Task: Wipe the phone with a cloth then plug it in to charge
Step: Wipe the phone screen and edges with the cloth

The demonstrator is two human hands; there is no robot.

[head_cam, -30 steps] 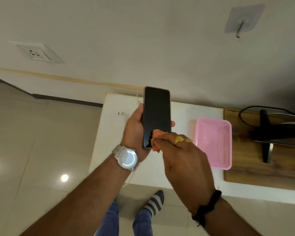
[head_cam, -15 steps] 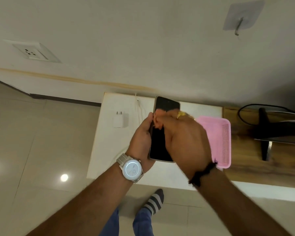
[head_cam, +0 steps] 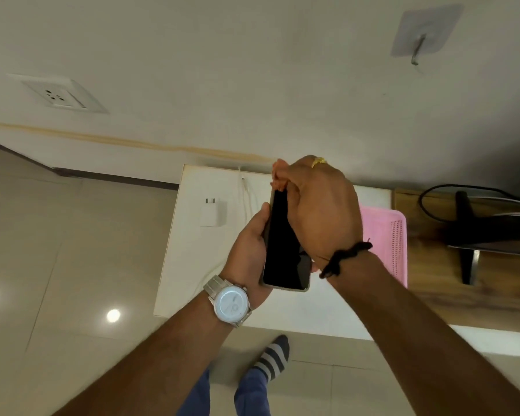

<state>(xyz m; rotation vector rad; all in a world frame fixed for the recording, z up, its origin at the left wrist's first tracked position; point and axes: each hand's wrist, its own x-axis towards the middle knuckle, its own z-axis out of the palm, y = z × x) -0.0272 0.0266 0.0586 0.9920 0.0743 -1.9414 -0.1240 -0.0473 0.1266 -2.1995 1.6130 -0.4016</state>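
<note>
My left hand [head_cam: 248,250] grips a black-screened phone [head_cam: 284,253] by its left edge, holding it screen-up above a white table [head_cam: 189,265]. My right hand [head_cam: 318,208] is closed on a small orange cloth [head_cam: 278,175] and presses it against the phone's far end, covering the upper right of the screen. A white charger plug [head_cam: 213,212] lies on the table to the left of the phone, with its white cable [head_cam: 248,193] trailing beside it. A white wall socket [head_cam: 57,95] sits on the wall at upper left.
A pink plastic basket [head_cam: 386,238] stands on the table just right of my hands. Beyond it is a wooden surface [head_cam: 433,280] with a black stand [head_cam: 466,235] and dark cables. A hook [head_cam: 418,51] is stuck high on the wall.
My right hand has slid the cloth from the phone's near end up to its far end. The phone has come lower and nearer to me.
</note>
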